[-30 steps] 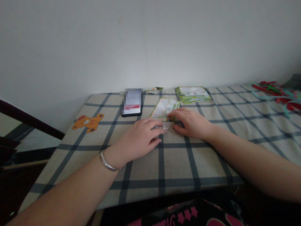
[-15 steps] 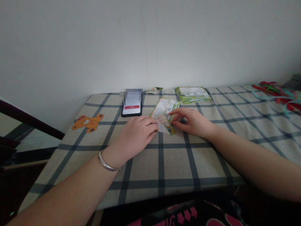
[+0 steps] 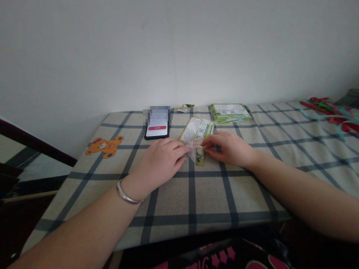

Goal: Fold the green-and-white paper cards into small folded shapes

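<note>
A small printed paper [image 3: 196,152], green, white and orange with slanting folded edges, lies between my hands. My left hand [image 3: 164,157], a silver bangle on its wrist, has its fingers together and the tips on the paper's left side. At the right side, my right hand [image 3: 227,147] has thumb and fingers bent in a pinch on the paper's edge; its fingertips partly cover it. Just behind lies a flat leaflet [image 3: 193,129] with text and a square code. Whether it is joined to the folded paper, I cannot tell.
A phone [image 3: 157,123] with a lit screen lies behind my left hand. Near the wall are a small folded paper piece [image 3: 185,108] and a stack of leaflets [image 3: 231,112]. Coloured ribbons [image 3: 331,114] lie far right. A checked cloth [image 3: 171,198] covers the table.
The folded paper has turned, its pointed corner now lower and nearer me. My right hand has closed on its right edge. My left hand has hardly moved.
</note>
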`<state>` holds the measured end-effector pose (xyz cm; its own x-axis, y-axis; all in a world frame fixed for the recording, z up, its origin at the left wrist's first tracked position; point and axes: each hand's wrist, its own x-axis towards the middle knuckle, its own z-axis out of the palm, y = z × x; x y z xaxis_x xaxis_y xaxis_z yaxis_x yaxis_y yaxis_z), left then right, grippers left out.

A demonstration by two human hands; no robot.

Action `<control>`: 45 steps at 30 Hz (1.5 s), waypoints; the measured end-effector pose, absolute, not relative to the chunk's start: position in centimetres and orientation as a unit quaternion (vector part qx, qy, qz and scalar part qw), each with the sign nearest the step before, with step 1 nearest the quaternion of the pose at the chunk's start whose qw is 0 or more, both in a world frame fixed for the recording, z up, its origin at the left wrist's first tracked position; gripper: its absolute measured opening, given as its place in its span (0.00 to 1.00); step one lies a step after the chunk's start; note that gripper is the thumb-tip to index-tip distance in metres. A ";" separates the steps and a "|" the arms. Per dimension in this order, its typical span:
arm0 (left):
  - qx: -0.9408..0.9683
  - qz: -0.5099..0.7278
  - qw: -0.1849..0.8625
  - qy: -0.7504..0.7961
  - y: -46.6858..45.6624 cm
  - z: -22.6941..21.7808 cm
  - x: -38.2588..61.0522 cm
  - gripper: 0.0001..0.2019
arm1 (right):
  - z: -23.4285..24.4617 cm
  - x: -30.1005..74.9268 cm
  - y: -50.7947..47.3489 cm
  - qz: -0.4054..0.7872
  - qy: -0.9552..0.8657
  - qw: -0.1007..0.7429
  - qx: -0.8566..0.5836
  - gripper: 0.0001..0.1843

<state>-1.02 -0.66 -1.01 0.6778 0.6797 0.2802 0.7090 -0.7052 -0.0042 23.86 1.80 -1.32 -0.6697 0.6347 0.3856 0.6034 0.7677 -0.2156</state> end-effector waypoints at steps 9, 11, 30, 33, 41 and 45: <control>-0.915 -0.125 0.052 -0.379 -0.7 -1.1 -1.0 0.13 | -1.7 24.1 2.6 -0.034 -0.931 0.201 -0.302 0.13; -0.914 -0.123 0.046 -0.383 -0.7 -1.1 -0.9 0.13 | -1.8 24.1 2.7 -0.046 -0.934 0.201 -0.292 0.12; -0.939 -0.152 0.018 -0.307 -0.1 -1.7 -1.1 0.12 | -1.2 23.3 1.1 -0.182 -0.949 0.166 -0.195 0.13; -0.938 -0.164 0.006 -0.305 0.1 -1.9 -1.2 0.12 | -1.3 23.3 1.1 -0.176 -0.948 0.170 -0.203 0.13; -0.929 -0.178 -0.058 -0.319 0.0 -2.3 -1.2 0.14 | -1.1 23.1 0.6 -0.179 -0.956 0.136 -0.187 0.14; -0.939 -0.165 -0.073 -0.293 0.1 -2.4 -1.1 0.18 | -1.3 22.9 0.5 -0.188 -0.951 0.151 -0.191 0.14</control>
